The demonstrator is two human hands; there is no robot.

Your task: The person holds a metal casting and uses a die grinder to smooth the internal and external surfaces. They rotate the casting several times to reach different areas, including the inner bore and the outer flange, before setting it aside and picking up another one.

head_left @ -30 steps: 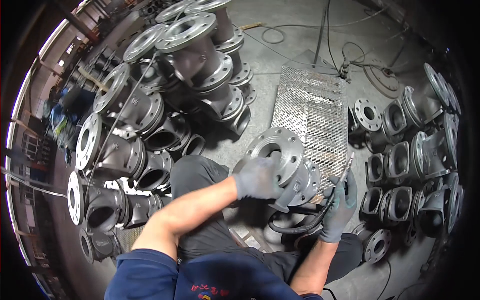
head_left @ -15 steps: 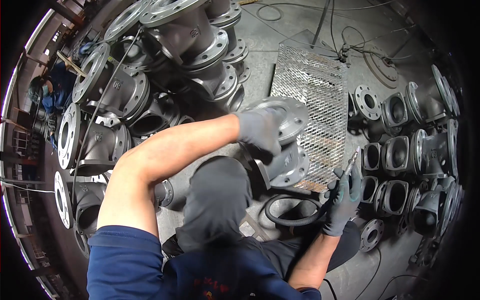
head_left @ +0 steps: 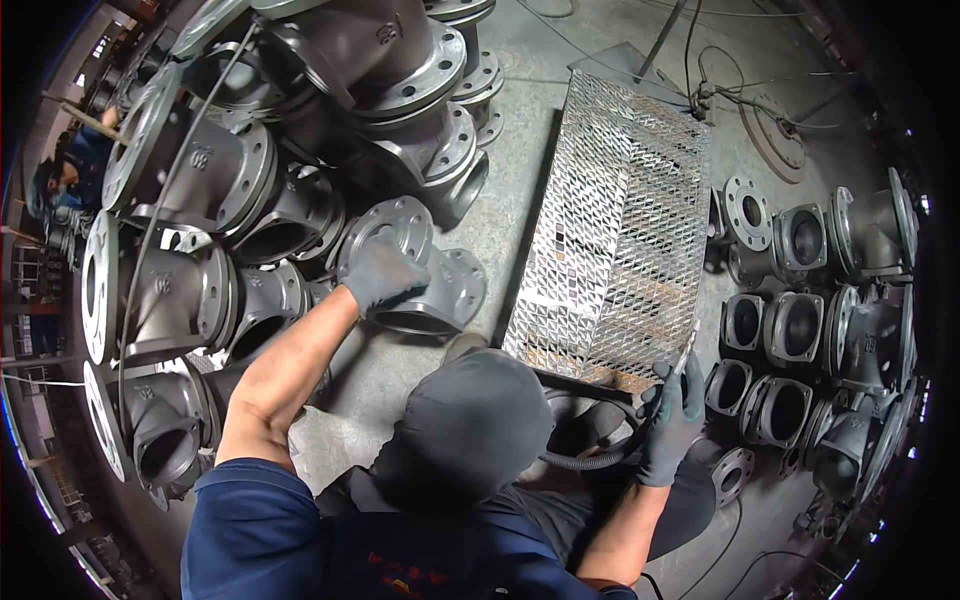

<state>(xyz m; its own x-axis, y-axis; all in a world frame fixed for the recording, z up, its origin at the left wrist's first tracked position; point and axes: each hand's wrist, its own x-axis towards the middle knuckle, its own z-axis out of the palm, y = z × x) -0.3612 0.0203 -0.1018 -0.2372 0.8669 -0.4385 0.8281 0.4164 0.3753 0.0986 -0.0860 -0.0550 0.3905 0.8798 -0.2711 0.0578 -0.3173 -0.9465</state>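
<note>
My left hand (head_left: 387, 273), in a grey glove, is closed on the flange rim of a grey cast-metal valve body (head_left: 445, 290). This valve body is at the left of the metal grating, close beside the stacked ones, with a square-cornered opening toward me. Whether it rests fully on the floor I cannot tell. On the right, my gloved right hand (head_left: 675, 420) is wrapped round a slim, pen-shaped metal tool (head_left: 690, 348), its tip pointing up and away near the grating's near right corner. The tool's lower end is hidden by the hand.
A bench topped with metal grating (head_left: 610, 230) stands in the middle. Flanged valve bodies (head_left: 190, 175) are piled high at the left, and more valve bodies (head_left: 795, 325) stand in rows at the right. A black ribbed hose (head_left: 590, 460) curls before me. Another person (head_left: 85, 170) is at far left.
My left hand has carried the valve body leftward, from over the grating's left edge to beside the left pile. My right hand keeps the tool and has shifted only slightly.
</note>
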